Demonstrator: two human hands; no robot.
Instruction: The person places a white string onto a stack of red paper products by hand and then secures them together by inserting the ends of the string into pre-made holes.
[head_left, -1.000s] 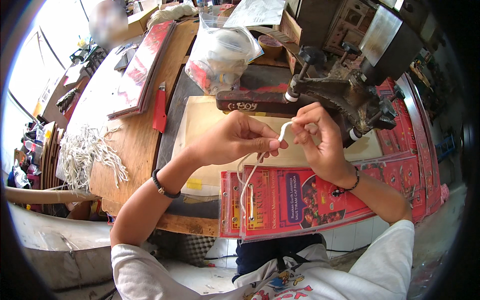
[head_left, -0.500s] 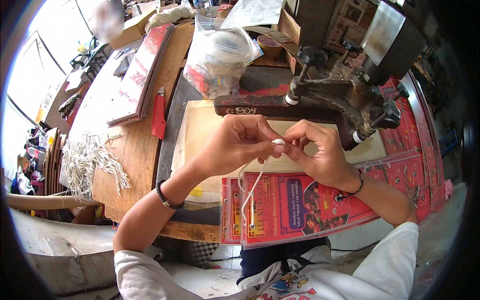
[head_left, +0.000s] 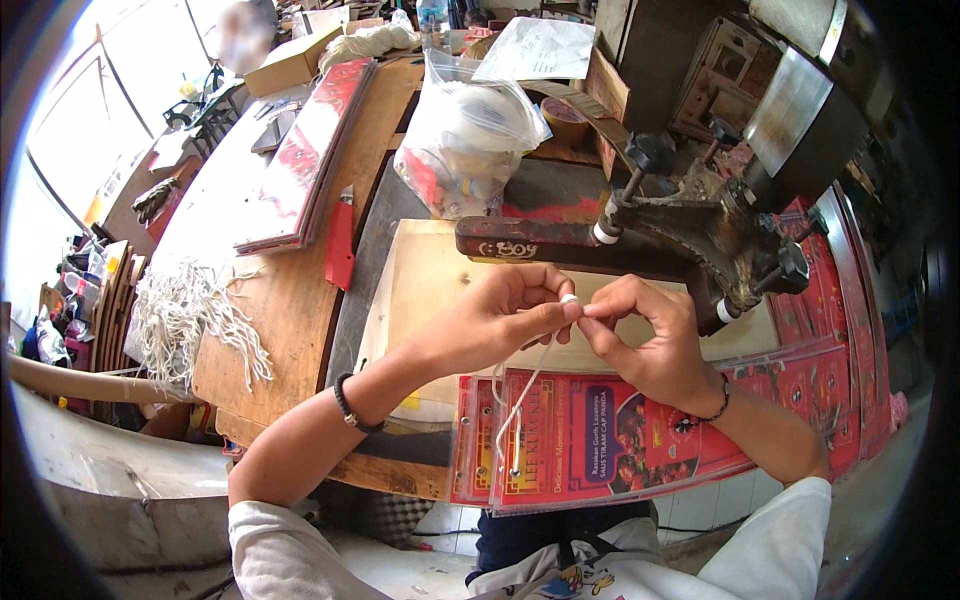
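Over the bench my left hand (head_left: pixel 505 312) pinches a white cord (head_left: pixel 521 402) between thumb and forefinger, with a small white bit of it showing at the fingertips. My right hand (head_left: pixel 650 328) has its thumb and forefinger closed at the same spot, touching the left fingertips. From there the cord hangs in a loop down to the eyelet holes of red printed placards (head_left: pixel 725 400) in clear plastic, stacked at the bench's front edge. Whatever lies directly between the fingers is mostly hidden.
A black metal press (head_left: pixel 720 230) rises at the right. Left lie a red cutter knife (head_left: pixel 340 245), a bundle of white cord pieces (head_left: pixel 195 315) and a stack of red-and-white boards (head_left: pixel 308 165). Behind stands a clear plastic bag (head_left: pixel 465 135) near a tape roll (head_left: pixel 563 120).
The whole view has shifted, so the bench appears further right and lower. Both hands still meet at the cord; its white knot, plainer before, is now more covered by the fingertips.
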